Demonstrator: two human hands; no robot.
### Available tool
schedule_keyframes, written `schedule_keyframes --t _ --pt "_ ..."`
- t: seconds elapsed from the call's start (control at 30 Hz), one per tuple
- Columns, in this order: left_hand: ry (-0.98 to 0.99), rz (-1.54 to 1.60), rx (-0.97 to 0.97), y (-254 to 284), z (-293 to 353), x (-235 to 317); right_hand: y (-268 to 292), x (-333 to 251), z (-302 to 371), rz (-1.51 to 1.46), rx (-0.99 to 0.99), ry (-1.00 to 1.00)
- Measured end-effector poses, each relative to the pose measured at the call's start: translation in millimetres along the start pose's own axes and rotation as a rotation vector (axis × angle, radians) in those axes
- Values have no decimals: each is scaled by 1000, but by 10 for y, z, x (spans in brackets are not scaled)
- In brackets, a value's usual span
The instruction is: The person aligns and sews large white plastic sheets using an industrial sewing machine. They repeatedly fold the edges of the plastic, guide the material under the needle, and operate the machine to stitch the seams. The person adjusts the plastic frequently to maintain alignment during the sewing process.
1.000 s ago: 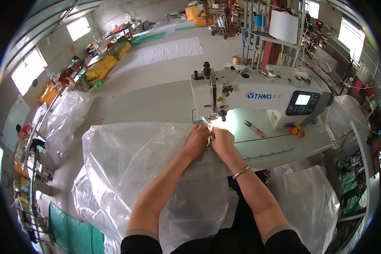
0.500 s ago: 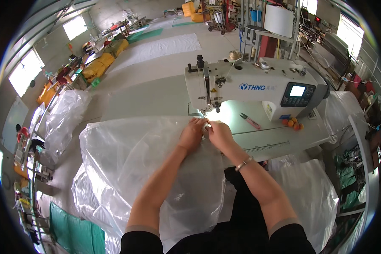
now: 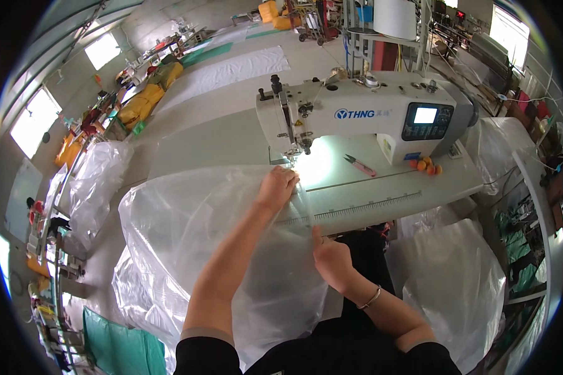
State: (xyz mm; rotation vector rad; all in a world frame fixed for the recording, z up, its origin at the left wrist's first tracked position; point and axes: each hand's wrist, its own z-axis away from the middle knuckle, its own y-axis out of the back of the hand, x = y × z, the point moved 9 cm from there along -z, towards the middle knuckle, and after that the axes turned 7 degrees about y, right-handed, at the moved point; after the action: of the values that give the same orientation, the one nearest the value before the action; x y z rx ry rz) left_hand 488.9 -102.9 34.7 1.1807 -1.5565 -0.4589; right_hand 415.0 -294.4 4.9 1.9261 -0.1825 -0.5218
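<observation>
Head view: two hands, left hand (image 3: 277,186) and right hand (image 3: 330,257), grip one plastic sheet (image 3: 187,231).

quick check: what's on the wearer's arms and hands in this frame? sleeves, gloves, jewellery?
Both hands are bare, no gloves. The left hand and right hand come off bare forearms; black sleeves are pushed up to about the elbows. A thin bangle circles the right wrist. No rings or watch that I can make out.

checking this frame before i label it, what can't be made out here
Head view only:
- Needle of the white sewing machine: lost in lamp glare.
- Left hand fingertips: curled into the clear plastic sheet.
- Right hand palm: turned away.
- Small orange round things: too small to identify.
</observation>
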Motion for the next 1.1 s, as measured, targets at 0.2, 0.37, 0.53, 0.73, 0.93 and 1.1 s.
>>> schedule_keyframes --t 0.2,0.37,0.53,0.73,0.93,1.1 --pt "-46 -15 29 16 55 55 276 207 -92 -191 145 -63" --pt "-46 -19 30 19 65 19 278 507 -569 -205 314 -181" --pt "-38 28 48 32 53 21 148 455 -799 -114 198 -209" --pt "-111 -43 48 -13 24 -7 -66 187 -863 185 125 -121" --pt "-45 -231 -40 -17 162 132 -3 61 -825 186 58 -1" --pt "-71 -206 -80 23 162 134 -24 14 -743 81 96 -60"
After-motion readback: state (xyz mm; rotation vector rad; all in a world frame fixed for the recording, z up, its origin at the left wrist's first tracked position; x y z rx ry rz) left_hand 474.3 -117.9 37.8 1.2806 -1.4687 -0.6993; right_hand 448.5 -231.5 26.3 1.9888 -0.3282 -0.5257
